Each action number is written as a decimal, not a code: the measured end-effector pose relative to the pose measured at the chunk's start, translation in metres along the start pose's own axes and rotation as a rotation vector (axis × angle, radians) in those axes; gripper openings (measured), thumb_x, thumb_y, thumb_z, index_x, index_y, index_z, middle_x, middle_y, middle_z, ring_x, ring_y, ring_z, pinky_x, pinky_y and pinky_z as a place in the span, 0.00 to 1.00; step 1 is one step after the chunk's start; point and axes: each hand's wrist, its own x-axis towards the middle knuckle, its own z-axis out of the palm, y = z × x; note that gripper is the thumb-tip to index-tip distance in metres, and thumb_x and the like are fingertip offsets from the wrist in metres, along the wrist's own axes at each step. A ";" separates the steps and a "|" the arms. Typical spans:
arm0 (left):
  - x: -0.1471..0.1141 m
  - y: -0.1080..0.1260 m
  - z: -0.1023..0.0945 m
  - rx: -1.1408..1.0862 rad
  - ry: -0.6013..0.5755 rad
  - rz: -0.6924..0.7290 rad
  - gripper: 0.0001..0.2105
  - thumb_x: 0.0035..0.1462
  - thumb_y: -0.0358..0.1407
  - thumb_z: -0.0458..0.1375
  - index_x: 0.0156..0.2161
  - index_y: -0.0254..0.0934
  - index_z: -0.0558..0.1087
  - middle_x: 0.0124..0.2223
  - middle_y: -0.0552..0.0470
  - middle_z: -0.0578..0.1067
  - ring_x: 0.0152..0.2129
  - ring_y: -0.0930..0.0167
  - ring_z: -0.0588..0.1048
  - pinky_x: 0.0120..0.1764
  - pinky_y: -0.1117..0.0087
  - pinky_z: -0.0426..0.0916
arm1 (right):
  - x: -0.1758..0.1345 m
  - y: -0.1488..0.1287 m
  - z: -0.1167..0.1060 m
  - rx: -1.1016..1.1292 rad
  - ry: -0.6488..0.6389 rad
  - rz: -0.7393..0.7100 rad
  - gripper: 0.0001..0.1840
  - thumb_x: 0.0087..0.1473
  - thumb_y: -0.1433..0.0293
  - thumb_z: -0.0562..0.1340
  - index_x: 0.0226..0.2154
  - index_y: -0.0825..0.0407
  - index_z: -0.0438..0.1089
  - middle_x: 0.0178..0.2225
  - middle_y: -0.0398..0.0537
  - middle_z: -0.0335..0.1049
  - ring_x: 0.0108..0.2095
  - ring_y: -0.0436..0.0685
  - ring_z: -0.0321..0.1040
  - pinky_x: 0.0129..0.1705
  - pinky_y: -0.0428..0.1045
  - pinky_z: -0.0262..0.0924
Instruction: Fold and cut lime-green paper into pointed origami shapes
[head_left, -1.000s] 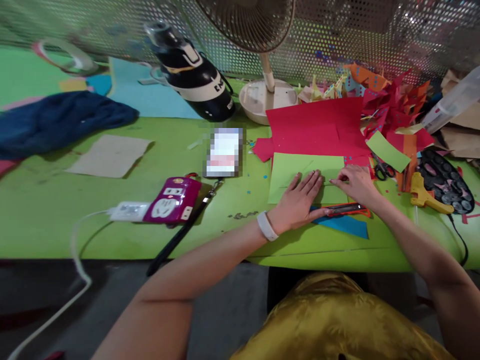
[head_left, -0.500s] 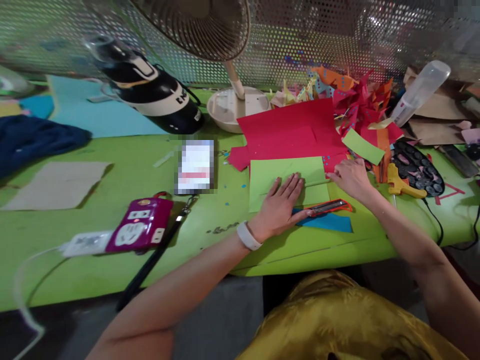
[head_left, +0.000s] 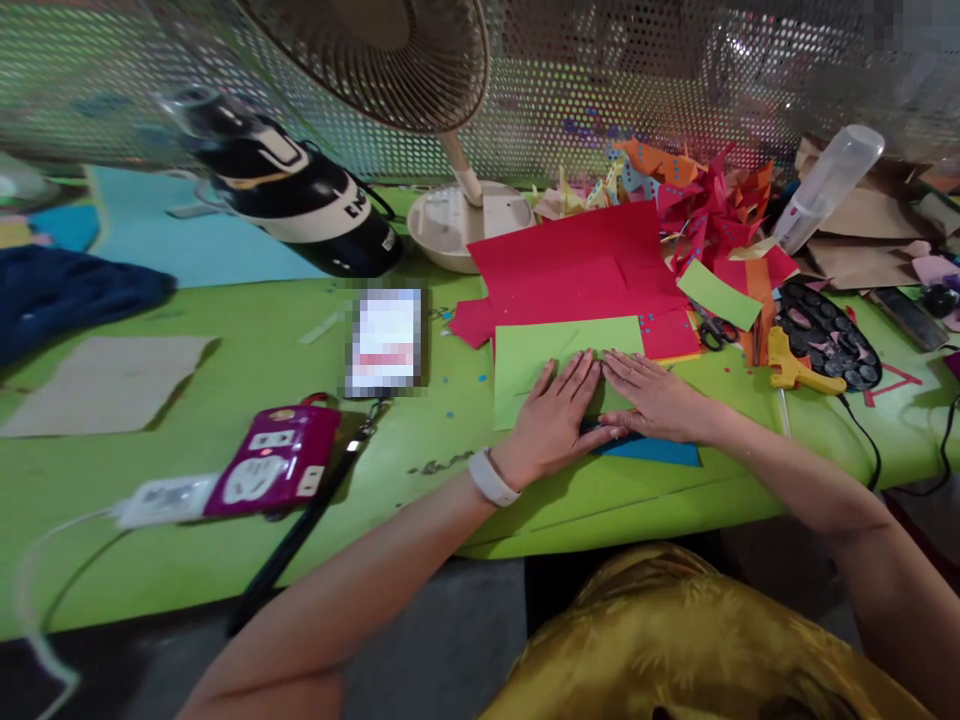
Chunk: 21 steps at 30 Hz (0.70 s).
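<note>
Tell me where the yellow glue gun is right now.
In the head view, the yellow glue gun lies right of centre on the green table, at the near-left edge of the black oval tray, right of the right hand.

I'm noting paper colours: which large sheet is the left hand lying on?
The light green sheet: the left hand lies on it; the red sheet is beyond it, the pale blue sheet by the bottle.
</note>
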 end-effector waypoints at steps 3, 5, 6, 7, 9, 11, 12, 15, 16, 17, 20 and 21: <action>0.000 0.001 -0.002 -0.014 -0.020 -0.012 0.44 0.63 0.62 0.39 0.70 0.25 0.48 0.71 0.33 0.51 0.69 0.57 0.49 0.67 0.48 0.43 | 0.000 0.002 -0.001 0.029 -0.019 -0.005 0.47 0.64 0.43 0.40 0.68 0.63 0.47 0.70 0.65 0.43 0.71 0.64 0.38 0.71 0.62 0.40; 0.000 0.001 -0.002 -0.020 -0.028 -0.018 0.45 0.62 0.62 0.38 0.70 0.26 0.47 0.71 0.34 0.50 0.69 0.57 0.49 0.67 0.49 0.42 | 0.000 0.002 -0.001 0.033 -0.030 0.000 0.48 0.63 0.43 0.40 0.68 0.64 0.47 0.70 0.66 0.43 0.71 0.65 0.37 0.71 0.62 0.38; 0.000 0.001 -0.002 -0.023 -0.031 -0.020 0.45 0.62 0.63 0.38 0.70 0.26 0.47 0.71 0.34 0.50 0.69 0.57 0.48 0.68 0.49 0.42 | 0.000 0.002 -0.001 0.030 -0.035 0.004 0.49 0.63 0.43 0.39 0.68 0.66 0.47 0.70 0.66 0.42 0.71 0.65 0.37 0.71 0.61 0.38; 0.000 0.001 -0.003 -0.025 -0.033 -0.020 0.45 0.62 0.63 0.38 0.70 0.26 0.47 0.71 0.34 0.50 0.69 0.57 0.48 0.68 0.49 0.42 | 0.001 0.001 -0.001 0.025 -0.040 0.007 0.49 0.63 0.42 0.39 0.68 0.67 0.47 0.70 0.66 0.42 0.71 0.65 0.37 0.71 0.61 0.37; 0.000 0.001 -0.003 -0.029 -0.037 -0.019 0.45 0.62 0.63 0.37 0.70 0.25 0.47 0.71 0.33 0.49 0.69 0.57 0.48 0.68 0.49 0.41 | 0.000 0.001 0.000 0.016 -0.039 0.009 0.49 0.63 0.43 0.39 0.68 0.66 0.47 0.70 0.66 0.42 0.71 0.64 0.37 0.71 0.61 0.37; 0.000 0.002 -0.004 -0.035 -0.038 -0.017 0.46 0.62 0.63 0.37 0.70 0.25 0.48 0.71 0.33 0.49 0.69 0.57 0.48 0.68 0.49 0.41 | 0.000 0.001 0.000 0.013 -0.029 0.009 0.48 0.63 0.43 0.39 0.69 0.64 0.47 0.70 0.64 0.42 0.71 0.64 0.37 0.71 0.62 0.38; 0.000 0.002 -0.004 -0.037 -0.039 -0.016 0.46 0.62 0.63 0.36 0.70 0.25 0.48 0.71 0.33 0.49 0.69 0.57 0.47 0.68 0.49 0.40 | -0.001 0.001 0.000 0.013 -0.024 0.010 0.47 0.63 0.43 0.40 0.69 0.63 0.46 0.70 0.64 0.43 0.71 0.64 0.38 0.71 0.62 0.38; 0.000 0.002 -0.004 -0.043 -0.039 -0.014 0.46 0.62 0.64 0.36 0.70 0.24 0.48 0.71 0.33 0.48 0.69 0.57 0.47 0.68 0.49 0.39 | -0.002 0.002 -0.002 0.017 -0.029 0.006 0.47 0.64 0.43 0.41 0.69 0.61 0.45 0.70 0.62 0.42 0.71 0.64 0.38 0.71 0.61 0.38; 0.000 0.002 -0.004 -0.045 -0.038 -0.014 0.46 0.61 0.64 0.36 0.70 0.24 0.47 0.71 0.33 0.48 0.69 0.57 0.47 0.68 0.49 0.39 | -0.002 0.002 -0.002 0.016 -0.035 0.004 0.46 0.64 0.43 0.41 0.69 0.61 0.45 0.70 0.62 0.41 0.71 0.64 0.38 0.71 0.61 0.38; 0.000 0.001 -0.003 -0.047 -0.036 -0.015 0.47 0.61 0.64 0.36 0.70 0.24 0.47 0.71 0.33 0.48 0.69 0.57 0.47 0.68 0.49 0.39 | -0.002 0.001 -0.003 0.014 -0.040 0.001 0.46 0.64 0.44 0.41 0.69 0.62 0.45 0.70 0.62 0.41 0.71 0.64 0.37 0.71 0.61 0.38; 0.000 0.001 -0.002 -0.052 -0.030 -0.017 0.47 0.61 0.65 0.36 0.70 0.25 0.46 0.71 0.33 0.48 0.69 0.57 0.47 0.68 0.50 0.38 | -0.001 0.001 -0.003 0.006 -0.050 0.009 0.47 0.64 0.43 0.41 0.69 0.63 0.46 0.70 0.63 0.41 0.71 0.64 0.38 0.71 0.61 0.38; 0.000 0.001 -0.002 -0.053 -0.032 -0.017 0.47 0.61 0.65 0.37 0.70 0.25 0.46 0.71 0.33 0.48 0.69 0.57 0.47 0.68 0.50 0.38 | -0.001 0.001 -0.003 0.002 -0.055 0.016 0.47 0.63 0.43 0.41 0.69 0.63 0.46 0.70 0.63 0.41 0.71 0.65 0.38 0.71 0.61 0.38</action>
